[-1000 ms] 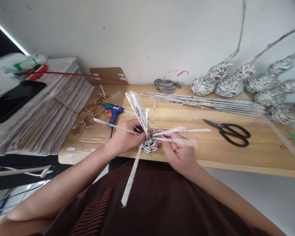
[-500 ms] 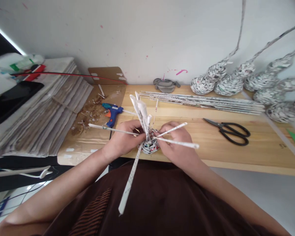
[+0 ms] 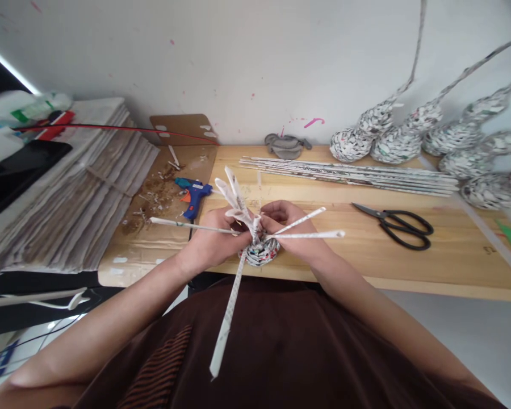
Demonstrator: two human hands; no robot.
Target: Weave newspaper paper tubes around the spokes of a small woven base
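Note:
Between my hands, near the table's front edge, sits a small round weave of rolled newspaper [image 3: 262, 254]. Several paper tubes stick out of it: one toward me [image 3: 227, 321], one to the left [image 3: 183, 225], two to the right, and a few upright. My left hand [image 3: 217, 236] is closed at the weave's left rim, thumb and fingers pinching the base of the tubes. On the far right side, my right hand [image 3: 296, 230] has curled fingers at the tubes; its fingertips are partly hidden behind them, and a thin upright tube rises blurred beside them.
Scissors [image 3: 394, 224] lie at the right. Behind is a bundle of paper tubes [image 3: 353, 176], with a grey cloth item [image 3: 287, 146] and several woven paper gourd shapes [image 3: 351, 145] along the wall. A blue glue gun [image 3: 195, 196] lies left on cardboard, beside stacked newspapers [image 3: 85, 187].
My right hand has shifted slightly up and away, its fingers at the far side of the weave. The upright tubes have spread and tilted to the left.

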